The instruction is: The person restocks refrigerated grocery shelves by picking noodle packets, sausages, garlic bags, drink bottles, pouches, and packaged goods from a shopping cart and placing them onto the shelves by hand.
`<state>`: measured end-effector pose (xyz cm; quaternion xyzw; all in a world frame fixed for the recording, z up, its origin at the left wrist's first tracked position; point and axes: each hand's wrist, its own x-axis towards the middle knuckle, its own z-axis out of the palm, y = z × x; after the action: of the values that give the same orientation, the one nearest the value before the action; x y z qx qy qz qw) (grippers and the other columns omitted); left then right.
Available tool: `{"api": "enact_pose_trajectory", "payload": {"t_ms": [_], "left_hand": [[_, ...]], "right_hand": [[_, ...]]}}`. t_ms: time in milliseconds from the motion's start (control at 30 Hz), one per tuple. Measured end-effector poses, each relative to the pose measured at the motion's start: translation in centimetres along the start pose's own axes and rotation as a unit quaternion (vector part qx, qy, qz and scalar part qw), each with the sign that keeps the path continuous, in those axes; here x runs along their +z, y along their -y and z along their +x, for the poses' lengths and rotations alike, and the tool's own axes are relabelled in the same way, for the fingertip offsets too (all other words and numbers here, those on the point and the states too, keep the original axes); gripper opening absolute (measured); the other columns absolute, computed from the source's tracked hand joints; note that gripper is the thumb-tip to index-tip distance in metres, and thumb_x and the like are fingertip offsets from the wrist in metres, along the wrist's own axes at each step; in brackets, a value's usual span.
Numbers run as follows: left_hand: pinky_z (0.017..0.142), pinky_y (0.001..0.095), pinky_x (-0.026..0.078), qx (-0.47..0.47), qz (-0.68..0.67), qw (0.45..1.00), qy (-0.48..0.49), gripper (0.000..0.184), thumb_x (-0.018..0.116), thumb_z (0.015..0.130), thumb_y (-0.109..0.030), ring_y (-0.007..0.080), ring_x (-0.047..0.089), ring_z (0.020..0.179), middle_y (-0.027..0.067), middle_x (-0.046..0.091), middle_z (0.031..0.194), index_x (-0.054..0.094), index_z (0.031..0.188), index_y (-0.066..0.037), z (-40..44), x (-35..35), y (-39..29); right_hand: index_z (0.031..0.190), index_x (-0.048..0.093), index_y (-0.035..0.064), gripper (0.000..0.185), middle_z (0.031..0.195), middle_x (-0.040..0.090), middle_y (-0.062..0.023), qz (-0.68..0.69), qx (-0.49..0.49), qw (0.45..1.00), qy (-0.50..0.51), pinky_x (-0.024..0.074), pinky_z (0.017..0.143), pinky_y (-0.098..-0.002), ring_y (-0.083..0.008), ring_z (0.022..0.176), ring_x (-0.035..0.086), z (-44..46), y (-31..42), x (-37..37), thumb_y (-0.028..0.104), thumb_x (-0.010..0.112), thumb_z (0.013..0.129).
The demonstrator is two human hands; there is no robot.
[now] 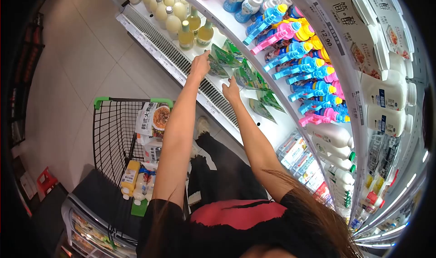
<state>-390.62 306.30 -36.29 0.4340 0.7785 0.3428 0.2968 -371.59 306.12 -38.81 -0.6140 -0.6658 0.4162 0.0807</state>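
Both of my arms reach over the vented front edge of a white shelf. My left hand is at the left side of a row of green packets, its fingers curled near a packet's edge. Beside the same packets, to the right, is my right hand, with a finger pointing up towards them. Whether either hand grips a packet cannot be made out. More green packets lie to the right. Bottles of pale yellow drink stand just beyond my left hand.
A black wire cart with green corners stands at the left, holding a noodle packet and a yellow bottle. Bottles with blue and pink handled caps line the shelf above. White jugs stand at the right.
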Motion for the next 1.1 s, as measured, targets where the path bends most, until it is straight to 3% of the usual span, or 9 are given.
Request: {"api": "enact_pose_trajectory", "payload": {"t_ms": [167,333,500,567,767,833,933,1000,1100], "left_hand": [[0.085,0.0442,0.05,0.032,-0.082,0.992,-0.086,0.027,0.059,0.087,-0.002,0.0404,0.063,0.096,0.0226,0.066,0.105,0.064,0.114,0.002,-8.4,-3.3,-2.4],[0.068,0.0354,0.05,-0.06,-0.141,0.966,-0.21,0.017,0.056,0.091,-0.004,0.0302,0.065,0.077,0.0162,0.066,0.09,0.066,0.105,0.0,-26.0,-9.5,-3.4],[0.07,0.0382,0.05,-0.249,-0.079,0.906,-0.333,0.017,0.058,0.089,-0.007,0.0341,0.065,0.077,0.0201,0.067,0.091,0.067,0.102,0.001,-45.2,-14.3,6.1],[0.073,0.0421,0.05,-0.336,-0.003,0.882,-0.329,0.018,0.058,0.088,-0.01,0.0376,0.065,0.081,0.0222,0.067,0.089,0.068,0.098,0.001,-53.4,-15.4,10.8],[0.078,0.0461,0.052,-0.663,-0.016,0.731,-0.158,0.027,0.067,0.077,-0.023,0.0394,0.067,0.091,0.0228,0.07,0.092,0.07,0.089,0.0,-71.6,-11.0,21.6],[0.077,0.047,0.053,-0.599,0.027,0.782,-0.171,0.028,0.065,0.077,-0.024,0.0412,0.068,0.088,0.0246,0.069,0.089,0.071,0.089,0.001,-72.1,-8.1,19.1],[0.077,0.047,0.054,-0.657,-0.103,0.744,-0.067,0.028,0.064,0.078,-0.023,0.042,0.068,0.087,0.0256,0.069,0.088,0.071,0.089,0.002,-71.0,-5.6,18.5],[0.075,0.046,0.054,-0.612,-0.048,0.739,-0.277,0.024,0.064,0.078,-0.021,0.0416,0.068,0.084,0.0255,0.069,0.089,0.072,0.087,0.0,-71.5,-0.7,19.9],[0.074,0.0471,0.054,-0.635,-0.047,0.722,-0.271,0.02,0.063,0.08,-0.018,0.0411,0.068,0.084,0.0247,0.069,0.09,0.072,0.087,-0.002,-70.1,0.1,18.6]], "right_hand": [[0.141,0.031,-0.009,0.071,0.126,0.059,-0.0264,-0.054,0.023,0.998,0.031,0.0456,0.098,-0.0411,-0.0403,0.112,0.06,-4.0,1.6,-1.4,0.023,0.063,0.086],[0.118,0.056,-0.0047,0.029,0.095,0.067,-0.0215,0.065,-0.212,0.975,-0.003,0.0516,0.072,-0.0378,-0.0314,0.077,0.066,-15.4,8.9,-1.3,0.005,0.052,0.092],[0.106,0.061,-0.0035,0.018,0.089,0.066,-0.0217,0.078,-0.289,0.922,0.244,0.0507,0.068,-0.037,-0.0316,0.075,0.066,-27.9,14.2,5.0,0.007,0.055,0.092],[0.101,0.061,-0.0027,0.017,0.089,0.064,-0.0272,0.045,-0.382,0.858,0.34,0.0503,0.071,-0.0451,-0.0413,0.08,0.064,-31.3,11.3,10.8,0.007,0.057,0.087],[0.093,0.066,-0.0013,0.024,0.087,0.068,-0.0245,-0.256,-0.433,0.647,0.574,0.0527,0.077,-0.0473,-0.0398,0.087,0.067,-43.8,-2.2,23.4,0.016,0.058,0.078],[0.091,0.066,-0.0016,0.025,0.089,0.07,-0.023,-0.406,-0.402,0.518,0.637,0.0537,0.079,-0.0465,-0.0388,0.09,0.068,-48.2,-2.7,22.6,0.017,0.06,0.077],[0.096,0.063,-0.0023,0.027,0.095,0.067,-0.0272,-0.406,-0.369,0.524,0.652,0.0519,0.081,-0.0474,-0.0395,0.091,0.067,-50.1,-3.3,22.3,0.017,0.059,0.077],[0.102,0.06,-0.0023,0.031,0.098,0.066,-0.027,-0.404,-0.371,0.539,0.639,0.0518,0.082,-0.0481,-0.0397,0.093,0.066,-50.2,-2.7,22.2,0.017,0.059,0.078],[0.115,0.054,0.0004,0.039,0.106,0.064,-0.0261,-0.389,-0.389,0.578,0.602,0.0515,0.083,-0.0493,-0.0411,0.097,0.065,-49.9,-2.3,22.2,0.017,0.06,0.08]]}}
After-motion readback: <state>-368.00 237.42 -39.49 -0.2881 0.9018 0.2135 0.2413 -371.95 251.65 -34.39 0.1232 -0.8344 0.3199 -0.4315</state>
